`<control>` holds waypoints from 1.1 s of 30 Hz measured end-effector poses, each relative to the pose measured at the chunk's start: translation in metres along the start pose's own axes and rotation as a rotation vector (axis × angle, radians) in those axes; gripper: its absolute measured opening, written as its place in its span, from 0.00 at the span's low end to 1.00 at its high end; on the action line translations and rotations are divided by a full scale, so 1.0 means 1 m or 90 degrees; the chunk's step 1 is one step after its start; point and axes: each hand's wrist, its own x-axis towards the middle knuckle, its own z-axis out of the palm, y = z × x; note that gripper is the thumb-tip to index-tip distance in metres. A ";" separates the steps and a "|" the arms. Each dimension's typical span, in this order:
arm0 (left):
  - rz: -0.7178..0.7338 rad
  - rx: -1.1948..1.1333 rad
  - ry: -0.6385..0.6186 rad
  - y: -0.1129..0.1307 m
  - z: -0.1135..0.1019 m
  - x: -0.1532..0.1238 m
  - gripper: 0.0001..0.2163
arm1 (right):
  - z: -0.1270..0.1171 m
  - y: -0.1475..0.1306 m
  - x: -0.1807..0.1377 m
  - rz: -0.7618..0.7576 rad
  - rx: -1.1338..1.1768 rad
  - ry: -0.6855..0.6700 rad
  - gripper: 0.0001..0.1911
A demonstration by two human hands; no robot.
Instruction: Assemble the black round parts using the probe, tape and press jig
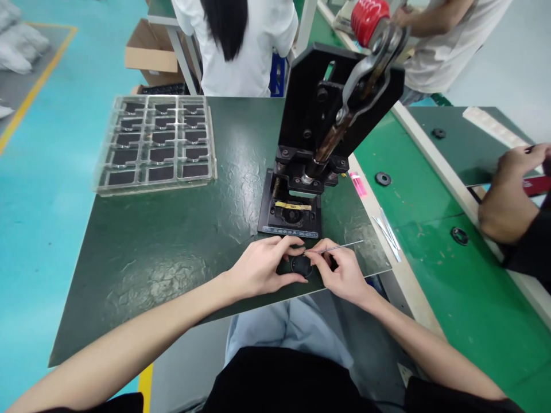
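Observation:
My left hand (263, 265) curls its thumb and fingers around the left side of a small black round part (301, 265) near the table's front edge. My right hand (342, 274) pinches a thin metal rod (345, 246), its far end sticking out to the right. The fingertips of that hand meet the upper right of the round part, and they hide the rod's working tip. Just beyond both hands stands a black hand press (297, 166) with a red-gripped lever (369, 22). A yellow strip (293, 206) lies across the fixture at its base.
A clear plastic tray (210, 143) with dark pieces in its compartments sits at the left on the green table (235, 149). Rightward runs a green conveyor (422, 229) carrying black rings (383, 179). Thin white strips (388, 236) lie beside it. Co-workers are ahead and to the right.

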 end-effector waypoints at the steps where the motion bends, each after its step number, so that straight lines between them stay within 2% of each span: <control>1: 0.000 0.003 0.000 0.000 0.000 0.000 0.29 | 0.000 0.000 0.000 -0.003 -0.005 -0.002 0.13; 10: 0.004 -0.001 0.007 -0.002 0.003 0.000 0.30 | 0.005 -0.004 0.000 -0.091 -0.110 0.012 0.10; 16: -0.023 0.003 0.010 -0.003 0.006 -0.001 0.33 | 0.011 -0.006 0.000 -0.099 -0.114 0.015 0.10; 21: -0.040 -0.015 0.008 -0.002 0.007 -0.001 0.34 | 0.016 -0.006 0.000 -0.076 -0.083 0.016 0.13; 24: -0.053 -0.035 0.001 -0.001 0.006 0.000 0.31 | 0.014 -0.003 0.001 -0.019 -0.009 0.023 0.13; 27: -0.065 -0.028 0.004 0.000 0.006 0.001 0.29 | 0.002 0.002 0.001 0.042 0.082 0.137 0.15; 29: -0.063 -0.008 0.013 0.000 0.006 0.001 0.28 | -0.009 0.003 0.000 0.046 0.097 0.196 0.16; 33: -0.053 0.020 0.018 0.002 0.006 0.002 0.29 | -0.022 0.001 -0.007 0.066 0.095 0.096 0.18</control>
